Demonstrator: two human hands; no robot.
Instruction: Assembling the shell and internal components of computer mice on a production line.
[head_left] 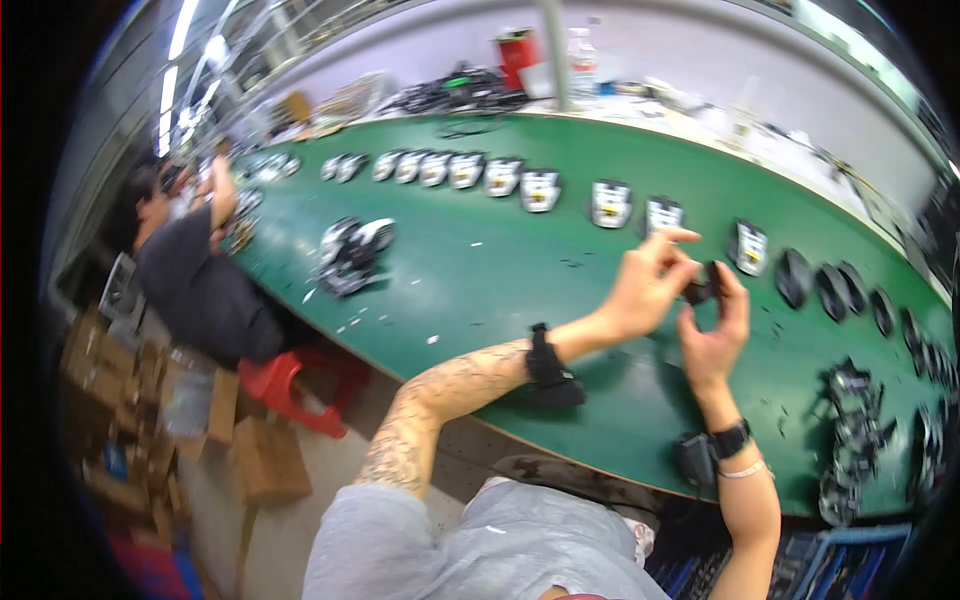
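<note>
Above the right half of the green bench, my two hands meet around a small dark plastic part [702, 290]. My right hand [718, 335] pinches it between thumb and fingers. My left hand [643, 287] closes on its other side with the fingertips; its exact kind is too small to tell. Just behind the hands stands a silver-and-black computer mouse body with a yellow spot [663, 214], partly covered by my left fingers. Another such mouse body [749, 247] lies to the right of it.
More mouse bodies [540, 190] run in a row along the back of the green bench [480, 300]. Black oval shells [793, 278] continue it rightward. Piles of dark parts lie at right [850, 440] and left [352, 255]. A co-worker [205, 270] sits at left near a red stool [290, 390].
</note>
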